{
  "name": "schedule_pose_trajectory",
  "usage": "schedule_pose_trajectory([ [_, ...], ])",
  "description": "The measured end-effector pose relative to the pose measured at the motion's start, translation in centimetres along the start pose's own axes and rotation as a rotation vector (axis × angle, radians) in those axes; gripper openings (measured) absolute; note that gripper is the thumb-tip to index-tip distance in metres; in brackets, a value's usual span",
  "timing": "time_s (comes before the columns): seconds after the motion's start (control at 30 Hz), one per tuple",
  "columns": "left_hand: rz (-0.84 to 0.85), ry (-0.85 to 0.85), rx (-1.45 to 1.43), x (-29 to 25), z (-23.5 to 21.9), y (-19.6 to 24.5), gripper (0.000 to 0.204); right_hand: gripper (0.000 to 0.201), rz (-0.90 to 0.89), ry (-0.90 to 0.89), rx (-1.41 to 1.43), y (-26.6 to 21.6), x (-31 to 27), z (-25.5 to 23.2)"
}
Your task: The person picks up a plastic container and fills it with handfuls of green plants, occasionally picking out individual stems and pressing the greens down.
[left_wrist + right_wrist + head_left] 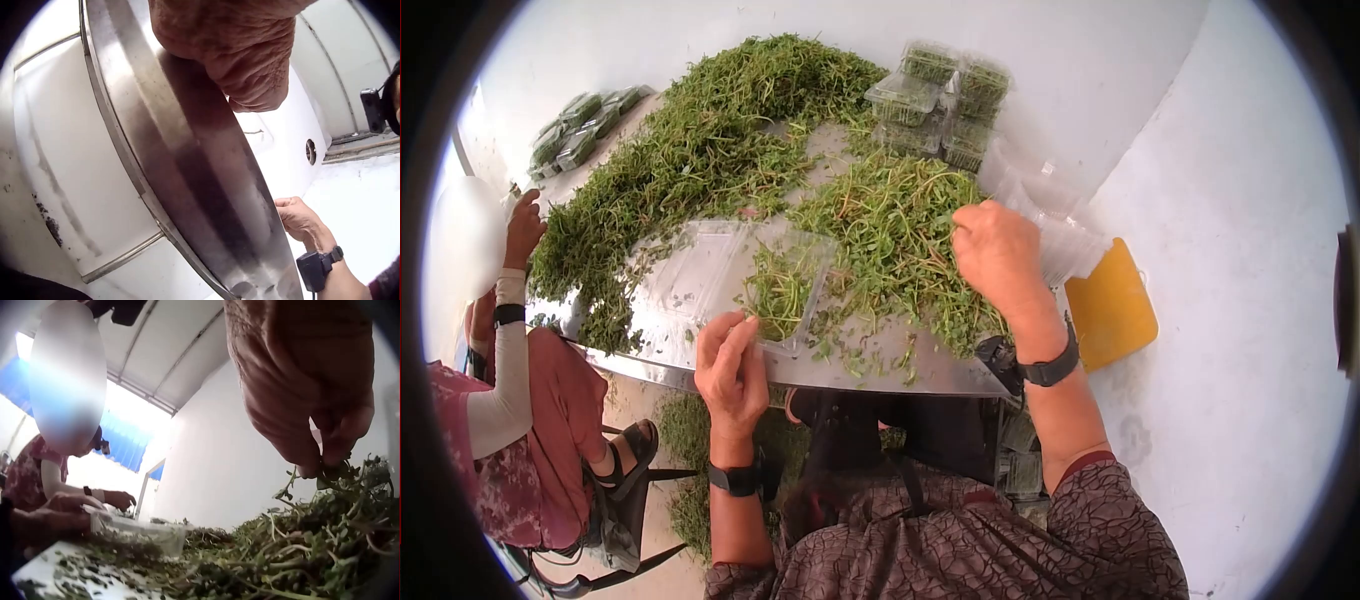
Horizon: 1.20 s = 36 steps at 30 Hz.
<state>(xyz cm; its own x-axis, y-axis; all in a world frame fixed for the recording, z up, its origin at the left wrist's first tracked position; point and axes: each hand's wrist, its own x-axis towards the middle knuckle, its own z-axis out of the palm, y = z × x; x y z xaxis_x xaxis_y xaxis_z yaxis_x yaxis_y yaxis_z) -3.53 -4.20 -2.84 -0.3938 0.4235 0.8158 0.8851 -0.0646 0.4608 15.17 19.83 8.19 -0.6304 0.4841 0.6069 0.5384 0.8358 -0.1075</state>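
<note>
The right hand (997,250) is over the right side of a heap of green stems (890,225); in the right wrist view its fingertips pinch a leafy sprig (331,474) at the top of the heap. An open clear plastic box (730,268) lies on the metal table, some greens (778,290) in its right half. At the box's near edge is the left hand (732,370), fingers bent; whether it grips the rim is hidden. The left wrist view shows that hand (231,50) above the table's underside, its fingertips out of sight.
A larger heap of greens (690,140) spreads across the back and left. Filled boxes (930,100) are stacked at the back, empty clear boxes (1040,215) at the right, beside a yellow stool (1112,305). Another person (510,420) sits at the left. Packed boxes (585,130) lie far left.
</note>
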Motion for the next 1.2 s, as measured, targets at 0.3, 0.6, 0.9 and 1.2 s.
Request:
schedule_pose_trajectory([
  [0.3, 0.024, 0.037, 0.030, -0.1, 0.2, -0.2, 0.039, 0.010, -0.019, -0.206, 0.047, -0.5, -1.7, -0.2],
  [0.6, 0.023, 0.030, 0.018, -0.1, 0.1, -0.2, 0.036, 0.012, -0.073, -0.168, -0.170, -0.5, -1.6, 1.6],
  [0.9, 0.026, 0.044, -0.059, 0.2, 0.1, 0.3, 0.038, 0.007, 0.005, 0.108, 0.106, -0.6, -0.2, 0.0],
  [1.2, 0.046, 0.048, -0.032, 0.4, 0.1, 0.2, 0.037, 0.010, 0.383, -0.031, 0.904, -6.2, 2.3, -4.9],
])
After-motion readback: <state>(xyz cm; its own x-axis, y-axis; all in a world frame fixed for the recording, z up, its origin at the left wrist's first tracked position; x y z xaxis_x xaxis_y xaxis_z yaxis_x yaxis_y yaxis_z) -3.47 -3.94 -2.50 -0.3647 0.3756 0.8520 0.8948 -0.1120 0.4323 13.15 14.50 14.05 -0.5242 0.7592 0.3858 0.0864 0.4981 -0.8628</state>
